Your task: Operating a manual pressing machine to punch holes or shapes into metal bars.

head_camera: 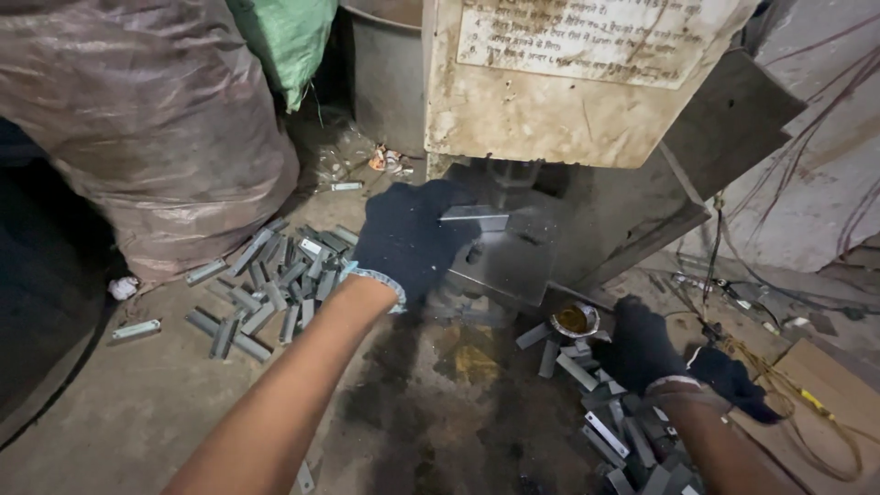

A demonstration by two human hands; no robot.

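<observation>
My gloved left hand (pixel 408 240) reaches to the press (pixel 513 247) and pinches a flat metal strip (pixel 474 218) laid on its block, fingers closed on the strip's near end. My gloved right hand (pixel 642 346) rests low on a heap of strips (pixel 623 431); whether it grips one I cannot tell. A small oily cup (pixel 575 320) stands just beside it

Oily floor (pixel 137 412), metal strips (pixel 275 284) scattered

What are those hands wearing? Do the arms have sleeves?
Both hands wear dark navy knitted gloves. The left glove has a pale light-blue trimmed cuff at the wrist. The right glove looks the same dark knit, with a thin pale edge at its cuff. No sleeves show: both forearms are bare below the gloves.
</observation>
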